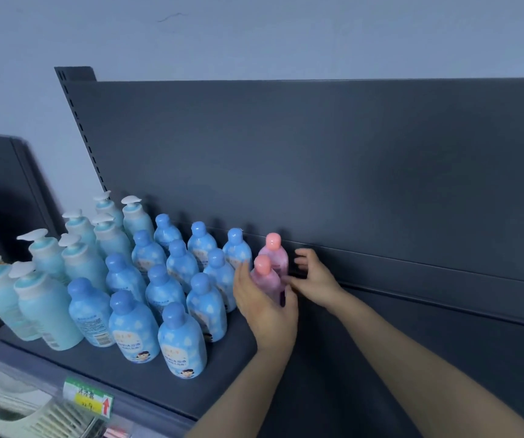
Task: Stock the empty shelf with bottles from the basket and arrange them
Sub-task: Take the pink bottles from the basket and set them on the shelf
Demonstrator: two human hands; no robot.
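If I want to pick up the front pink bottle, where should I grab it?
Probably round its fat middle. The front pink bottle stands upright, and its body is wider than its neck, so fingers wrap there well. Come from the front or the right, where the shelf is bare; blue bottles crowd its left. The left hand grips it there.

- I have a single view, worn on the head.
- It faces forward and down onto the shelf (146, 384), with the back panel (317, 159) slanting from upper left to the right edge.
- It sits near. The left hand (265, 308) reaches in from the bottom edge and grips a pink bottle (263, 267) just below centre, with the right hand (314, 279) beside it.
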